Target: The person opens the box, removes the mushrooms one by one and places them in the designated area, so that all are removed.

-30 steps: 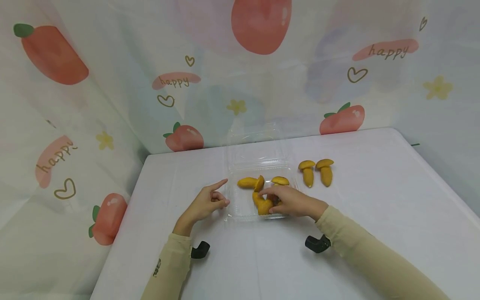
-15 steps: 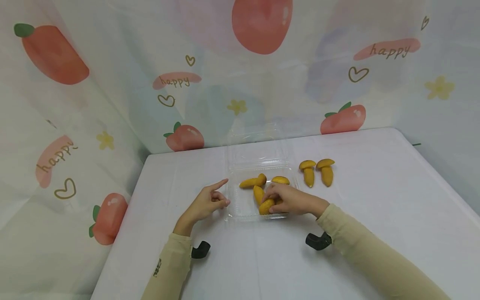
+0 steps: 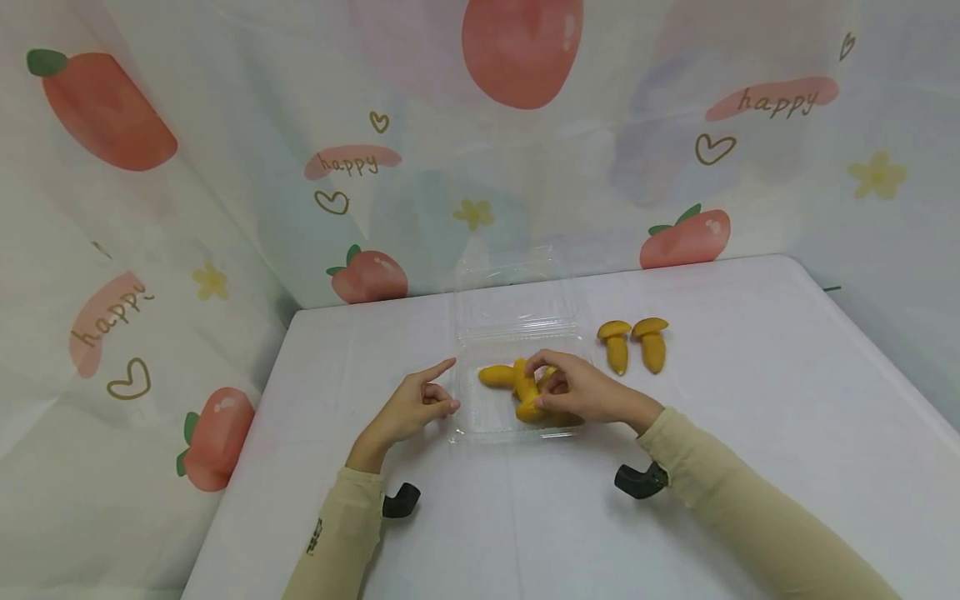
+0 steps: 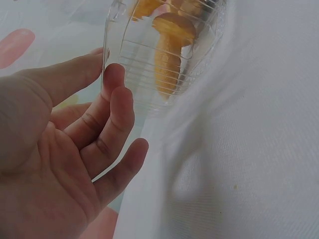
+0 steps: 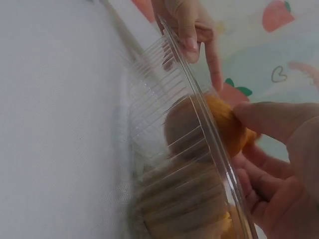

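Observation:
A clear plastic clamshell box (image 3: pixel 480 417) lies open on the table, with several yellow mushrooms inside. Thumb and fingers of my right hand (image 3: pixel 581 390) pinch one yellow mushroom (image 3: pixel 527 390), its cap towards me. The right wrist view shows this mushroom (image 5: pixel 225 124) at the box's rim. Another mushroom (image 3: pixel 495 377) lies sideways at the left, its cap end hidden; others are partly covered by my right hand. My left hand (image 3: pixel 408 407) is beside the box's left wall, index finger extended to the rim; it holds nothing. Whether that fingertip touches is unclear.
The box's raised lid (image 3: pixel 513 304) leans near the patterned backdrop. Two more mushrooms, one nearer (image 3: pixel 617 346) and one farther right (image 3: pixel 651 346), lie on the white tablecloth (image 3: pixel 480 517) right of the box. A black camera mount (image 3: pixel 640 481) juts from each wrist.
My right hand has turned the pinched mushroom so its stem points away from me. The sideways mushroom has shifted slightly, and the back right one is now mostly covered. My left hand stays still.

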A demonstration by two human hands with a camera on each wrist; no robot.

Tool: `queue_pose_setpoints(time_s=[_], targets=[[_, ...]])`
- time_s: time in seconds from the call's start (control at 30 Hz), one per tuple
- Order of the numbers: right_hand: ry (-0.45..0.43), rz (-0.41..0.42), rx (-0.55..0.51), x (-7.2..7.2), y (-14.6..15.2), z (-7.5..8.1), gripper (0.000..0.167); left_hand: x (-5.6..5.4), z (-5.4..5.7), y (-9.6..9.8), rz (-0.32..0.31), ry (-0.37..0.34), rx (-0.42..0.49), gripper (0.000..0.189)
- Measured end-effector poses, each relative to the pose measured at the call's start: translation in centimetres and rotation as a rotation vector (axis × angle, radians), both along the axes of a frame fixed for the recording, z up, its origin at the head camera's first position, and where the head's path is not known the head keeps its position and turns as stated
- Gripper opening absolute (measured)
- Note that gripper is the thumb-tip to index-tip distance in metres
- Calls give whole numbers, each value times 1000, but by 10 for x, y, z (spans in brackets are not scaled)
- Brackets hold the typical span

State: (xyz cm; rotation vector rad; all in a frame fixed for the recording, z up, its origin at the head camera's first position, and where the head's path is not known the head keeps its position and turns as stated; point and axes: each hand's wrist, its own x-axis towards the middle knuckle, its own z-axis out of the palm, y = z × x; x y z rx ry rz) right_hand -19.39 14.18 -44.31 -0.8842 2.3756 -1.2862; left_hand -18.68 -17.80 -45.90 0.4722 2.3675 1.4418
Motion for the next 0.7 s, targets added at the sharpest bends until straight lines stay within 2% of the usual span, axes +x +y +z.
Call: queue_pose_setpoints(time_s=[0.17,0.3,0.43,0.57,0.7], targets=[[-55,16,-27,-1,1,1,52,0,0,0,2,-1,-1,75],[-73,69,20,0,1,1,56,1,0,0,-1,2,6,75],[-88,75,78,1,-2,3,61,0,0,0,-6,7,14,75],[-96,75,108,1,-5,6,58,-1,-1,-1,-7,4,15,75],[-41,51,92,2,-5,8,50,-1,-1,-1,-5,0,10,75]])
